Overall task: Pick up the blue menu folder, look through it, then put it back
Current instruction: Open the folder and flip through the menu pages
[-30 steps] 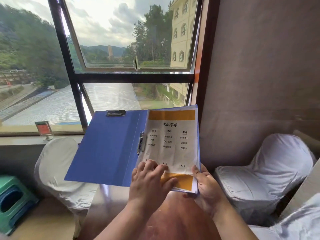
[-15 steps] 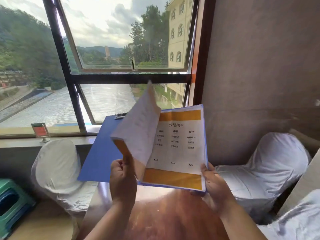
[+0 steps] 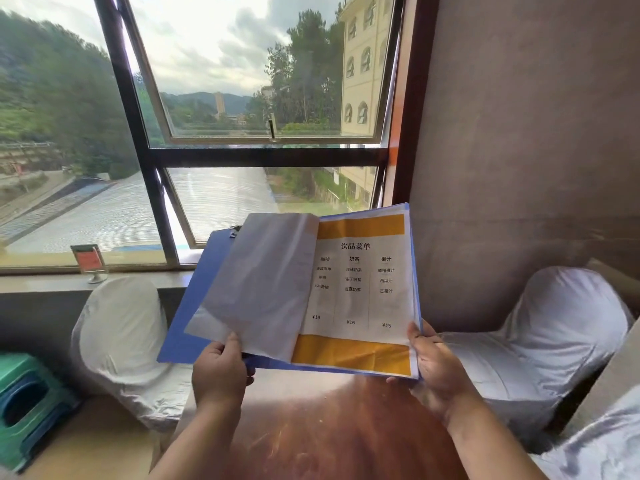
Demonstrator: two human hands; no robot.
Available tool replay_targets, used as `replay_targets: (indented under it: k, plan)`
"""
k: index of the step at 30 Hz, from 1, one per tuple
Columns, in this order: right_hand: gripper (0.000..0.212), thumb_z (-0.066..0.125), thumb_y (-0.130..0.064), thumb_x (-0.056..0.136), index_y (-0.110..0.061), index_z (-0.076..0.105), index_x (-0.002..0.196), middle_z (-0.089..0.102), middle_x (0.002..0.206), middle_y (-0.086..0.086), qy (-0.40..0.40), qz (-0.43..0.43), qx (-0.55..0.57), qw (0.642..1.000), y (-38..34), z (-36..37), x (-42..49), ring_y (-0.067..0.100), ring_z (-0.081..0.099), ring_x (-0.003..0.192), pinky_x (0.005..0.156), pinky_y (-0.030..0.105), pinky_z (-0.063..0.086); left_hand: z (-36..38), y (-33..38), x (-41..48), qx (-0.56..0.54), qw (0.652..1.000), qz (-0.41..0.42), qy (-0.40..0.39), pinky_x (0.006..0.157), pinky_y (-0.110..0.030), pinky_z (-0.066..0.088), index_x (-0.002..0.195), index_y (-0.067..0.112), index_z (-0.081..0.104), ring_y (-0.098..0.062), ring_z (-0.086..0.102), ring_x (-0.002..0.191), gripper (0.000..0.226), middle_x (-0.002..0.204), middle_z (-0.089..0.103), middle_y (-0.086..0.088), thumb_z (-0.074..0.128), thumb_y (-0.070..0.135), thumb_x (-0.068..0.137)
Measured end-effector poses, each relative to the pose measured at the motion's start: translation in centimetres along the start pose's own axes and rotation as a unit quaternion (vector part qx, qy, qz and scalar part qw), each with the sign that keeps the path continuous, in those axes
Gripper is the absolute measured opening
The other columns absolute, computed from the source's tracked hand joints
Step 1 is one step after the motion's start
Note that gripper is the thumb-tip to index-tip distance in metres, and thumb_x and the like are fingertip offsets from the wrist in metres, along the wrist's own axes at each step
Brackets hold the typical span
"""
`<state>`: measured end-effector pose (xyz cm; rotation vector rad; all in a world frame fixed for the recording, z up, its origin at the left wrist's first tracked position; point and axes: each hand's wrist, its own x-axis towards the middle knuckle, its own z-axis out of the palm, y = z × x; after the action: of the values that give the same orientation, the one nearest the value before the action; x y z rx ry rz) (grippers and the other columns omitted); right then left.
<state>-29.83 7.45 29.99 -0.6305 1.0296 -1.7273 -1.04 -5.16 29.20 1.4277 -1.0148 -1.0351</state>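
Note:
The blue menu folder (image 3: 199,306) is held open in the air above the reddish-brown table (image 3: 329,427). Its turned page (image 3: 263,282) lies over the left half, blank side up. A second white and orange menu page (image 3: 367,292) faces me on the right half. My left hand (image 3: 220,370) pinches the bottom edge of the turned page with the folder's lower left edge. My right hand (image 3: 438,370) grips the folder's bottom right corner, thumb on the page.
White-covered chairs stand at the left (image 3: 121,341) and right (image 3: 554,334) of the table. A green plastic stool (image 3: 27,407) sits on the floor at far left. A small red sign holder (image 3: 89,262) stands on the windowsill. A brown wall (image 3: 519,150) is close on the right.
My left hand lifted the top menu page from flat, swung it leftward and laid it over the folder's left half. A second menu page is now exposed. The right hand kept its grip.

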Motion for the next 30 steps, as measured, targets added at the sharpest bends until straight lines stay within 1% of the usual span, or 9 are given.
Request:
replay_targets:
  k: [5, 8, 11, 13, 17, 20, 23, 27, 30]
  plan:
    - [0.021, 0.065, -0.034, 0.093, -0.03, 0.084, 0.096, 0.083, 0.107, 0.019, 0.005, 0.006, 0.0, 1.0, 0.2, 0.3, 0.4, 0.038, 0.076, 0.069, 0.038, 0.04, 0.059, -0.5, -0.1, -0.2, 0.08, 0.995, 0.048, 0.045, 0.074, -0.053, 0.055, 0.076, 0.011, 0.057, -0.037, 0.065, 0.07, 0.04, 0.07, 0.066, -0.008, 0.066, 0.045, 0.095]
    - [0.02, 0.063, -0.032, 0.097, -0.026, 0.08, 0.106, 0.081, 0.112, 0.021, 0.01, 0.011, 0.006, 1.0, 0.4, 0.2, 0.6, 0.039, 0.077, 0.069, 0.036, 0.041, 0.06, -0.4, 0.3, -1.0, 0.153, 0.976, 0.138, 0.075, 0.074, -0.05, 0.052, 0.082, 0.016, 0.048, -0.039, 0.061, 0.074, 0.035, 0.076, 0.06, -0.005, 0.077, 0.035, 0.089]
    - [0.027, 0.067, -0.035, 0.091, -0.026, 0.078, 0.113, 0.081, 0.114, 0.021, 0.005, 0.016, 0.007, 1.0, 0.8, 0.4, 0.8, 0.039, 0.079, 0.072, 0.036, 0.042, 0.06, 0.6, 1.0, -2.4, 0.24, 0.902, 0.351, 0.07, 0.075, -0.046, 0.05, 0.086, 0.012, 0.056, -0.037, 0.062, 0.079, 0.03, 0.081, 0.062, -0.008, 0.085, 0.02, 0.082]
    - [0.023, 0.066, -0.036, 0.091, -0.03, 0.083, 0.106, 0.084, 0.107, 0.017, -0.006, 0.017, -0.002, 1.0, 1.1, 1.0, 0.8, 0.036, 0.08, 0.068, 0.035, 0.041, 0.06, 1.9, 1.7, -3.6, 0.281, 0.844, 0.458, -0.002, 0.079, -0.044, 0.05, 0.086, 0.015, 0.064, -0.031, 0.06, 0.083, 0.023, 0.084, 0.063, -0.003, 0.076, 0.035, 0.086]
    - [0.033, 0.065, -0.036, 0.091, -0.019, 0.077, 0.117, 0.083, 0.109, 0.021, -0.019, 0.017, -0.011, 1.0, 2.0, 1.7, 1.2, 0.038, 0.079, 0.067, 0.035, 0.041, 0.059, 4.8, 2.2, -5.7, 0.362, 0.787, 0.488, -0.112, 0.089, -0.043, 0.052, 0.107, 0.031, 0.072, -0.021, 0.057, 0.104, 0.056, 0.105, 0.063, 0.008, 0.061, 0.077, 0.077]
    - [0.032, 0.065, -0.039, 0.092, -0.022, 0.077, 0.116, 0.079, 0.113, 0.026, -0.036, 0.017, -0.018, 0.999, 2.1, 2.0, 1.2, 0.039, 0.076, 0.065, 0.039, 0.039, 0.059, 6.2, 1.8, -6.4, 0.393, 0.777, 0.475, -0.13, 0.095, -0.042, 0.048, 0.115, 0.037, 0.07, -0.018, 0.052, 0.11, 0.068, 0.112, 0.059, 0.011, 0.056, 0.086, 0.07]
    - [0.027, 0.064, -0.041, 0.095, -0.029, 0.08, 0.113, 0.081, 0.115, 0.023, -0.035, 0.013, -0.02, 0.999, 1.9, 1.8, 1.4, 0.04, 0.079, 0.074, 0.041, 0.04, 0.061, 6.3, 1.6, -6.0, 0.382, 0.782, 0.477, -0.12, 0.092, -0.039, 0.047, 0.106, 0.04, 0.07, -0.017, 0.052, 0.107, 0.053, 0.107, 0.059, 0.013, 0.055, 0.081, 0.076]
    - [0.034, 0.062, -0.041, 0.1, -0.026, 0.074, 0.128, 0.079, 0.121, 0.023, -0.023, 0.007, -0.026, 0.999, 1.7, 1.4, 1.6, 0.043, 0.08, 0.088, 0.047, 0.044, 0.063, 6.7, 2.2, -6.1, 0.35, 0.764, 0.533, -0.098, 0.077, -0.041, 0.053, 0.081, 0.03, 0.071, -0.024, 0.061, 0.09, 0.03, 0.088, 0.065, 0.01, 0.058, 0.055, 0.088]
    - [0.036, 0.062, -0.043, 0.099, -0.026, 0.074, 0.128, 0.08, 0.116, 0.02, -0.028, -0.001, -0.031, 0.999, 1.2, 1.3, 1.6, 0.039, 0.08, 0.084, 0.047, 0.043, 0.062, 6.9, 3.1, -5.8, 0.319, 0.779, 0.532, -0.089, 0.074, -0.041, 0.053, 0.076, 0.024, 0.068, -0.027, 0.062, 0.081, 0.022, 0.079, 0.067, 0.006, 0.067, 0.041, 0.091]
